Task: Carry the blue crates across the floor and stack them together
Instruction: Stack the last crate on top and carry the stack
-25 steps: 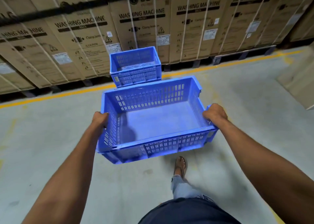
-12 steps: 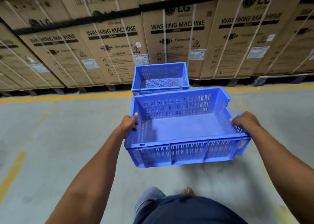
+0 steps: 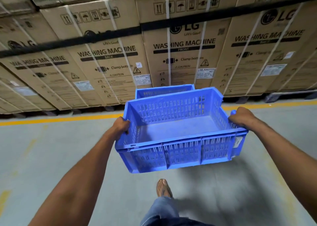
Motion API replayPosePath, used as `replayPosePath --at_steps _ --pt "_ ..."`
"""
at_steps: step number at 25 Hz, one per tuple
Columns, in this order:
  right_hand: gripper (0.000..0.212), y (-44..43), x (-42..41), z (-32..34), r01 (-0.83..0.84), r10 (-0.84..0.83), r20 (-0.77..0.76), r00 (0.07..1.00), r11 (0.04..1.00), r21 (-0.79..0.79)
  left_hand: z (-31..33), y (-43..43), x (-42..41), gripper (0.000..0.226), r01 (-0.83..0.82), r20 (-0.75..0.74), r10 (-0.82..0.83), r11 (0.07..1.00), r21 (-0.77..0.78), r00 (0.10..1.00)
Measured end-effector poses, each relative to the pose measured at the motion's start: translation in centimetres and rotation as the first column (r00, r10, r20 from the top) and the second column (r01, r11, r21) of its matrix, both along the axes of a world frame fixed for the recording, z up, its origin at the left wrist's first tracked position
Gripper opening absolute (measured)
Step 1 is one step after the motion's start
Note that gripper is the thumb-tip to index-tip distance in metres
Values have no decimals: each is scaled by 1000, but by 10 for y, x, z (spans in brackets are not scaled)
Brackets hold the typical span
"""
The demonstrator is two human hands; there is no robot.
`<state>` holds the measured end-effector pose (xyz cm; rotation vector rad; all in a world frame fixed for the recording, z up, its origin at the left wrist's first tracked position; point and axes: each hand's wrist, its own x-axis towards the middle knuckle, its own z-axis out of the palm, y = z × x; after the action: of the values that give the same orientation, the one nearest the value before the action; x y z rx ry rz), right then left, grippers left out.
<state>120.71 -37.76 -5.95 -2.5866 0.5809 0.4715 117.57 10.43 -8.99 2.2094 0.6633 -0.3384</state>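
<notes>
I carry an empty blue slotted crate [image 3: 180, 150] in front of me, held level above the floor. My left hand [image 3: 121, 125] grips its left rim and my right hand [image 3: 242, 116] grips its right rim. A second blue crate [image 3: 163, 92] stands just beyond it, close to the cardboard boxes; only its far wall and rim show above the carried crate, the rest is hidden.
A wall of strapped cardboard washing-machine boxes [image 3: 180, 54] on pallets fills the back. A yellow line [image 3: 60, 119] runs along the grey concrete floor [image 3: 51, 157] in front of them. My sandalled foot [image 3: 163, 188] steps forward under the crate.
I have walked closer to the boxes and the standing crate. The carried crate now covers most of that crate. Both hands keep the same grip.
</notes>
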Motion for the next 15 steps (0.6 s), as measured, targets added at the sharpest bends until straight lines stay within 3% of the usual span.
replayPosePath --at_steps 8,12,15 --pt "21 62 121 -19 33 -27 177 984 999 -29 -10 56 153 34 47 68 -64 972 229 996" --pt "25 83 162 -40 47 -13 255 967 991 -126 -27 57 202 30 76 116 -122 937 340 986" --pt "17 92 186 -53 70 -29 344 938 992 -107 -41 59 225 22 37 196 -116 930 365 974"
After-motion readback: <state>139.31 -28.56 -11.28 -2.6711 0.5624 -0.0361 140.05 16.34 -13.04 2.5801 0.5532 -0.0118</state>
